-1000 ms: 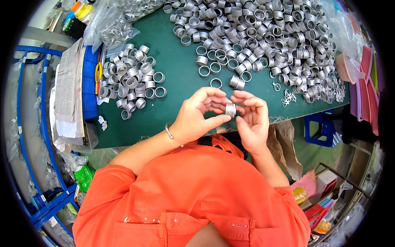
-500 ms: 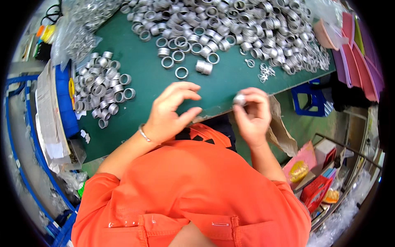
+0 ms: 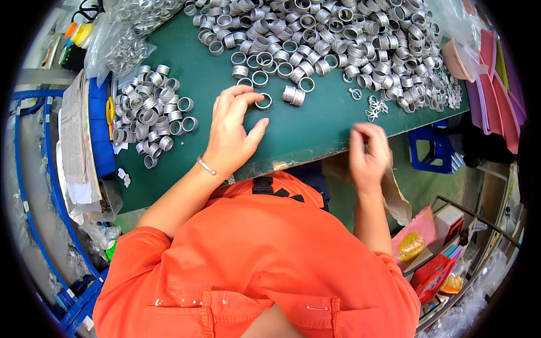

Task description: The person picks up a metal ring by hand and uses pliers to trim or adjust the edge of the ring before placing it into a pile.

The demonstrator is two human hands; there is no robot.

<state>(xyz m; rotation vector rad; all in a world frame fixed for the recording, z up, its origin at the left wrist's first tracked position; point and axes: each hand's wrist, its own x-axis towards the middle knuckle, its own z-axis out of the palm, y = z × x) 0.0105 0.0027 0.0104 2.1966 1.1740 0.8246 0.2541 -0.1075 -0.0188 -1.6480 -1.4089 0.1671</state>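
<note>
My left hand (image 3: 230,130), wearing a bangle at the wrist, reaches over the green table with thumb and fingers apart. Its fingertips are at a loose silver metal ring (image 3: 264,101) lying on the table; whether they touch it is unclear. Just right of that ring lies a short stack of silver rings (image 3: 293,96). My right hand (image 3: 370,155) is off the table's front edge at the right, fingers curled towards the thumb and slightly blurred. Anything inside its curled fingers is hidden.
A large heap of silver rings (image 3: 332,34) covers the back of the green table (image 3: 197,73). A smaller ring pile (image 3: 151,110) lies at left. Small wire pieces (image 3: 375,107) sit near the right edge. A brown bag (image 3: 396,197) hangs below; a blue stool (image 3: 431,149) stands beyond.
My left hand has moved forward to the loose ring. My right hand has shifted right; the small silvery piece at its fingertips no longer shows. The whole view has shifted slightly.
</note>
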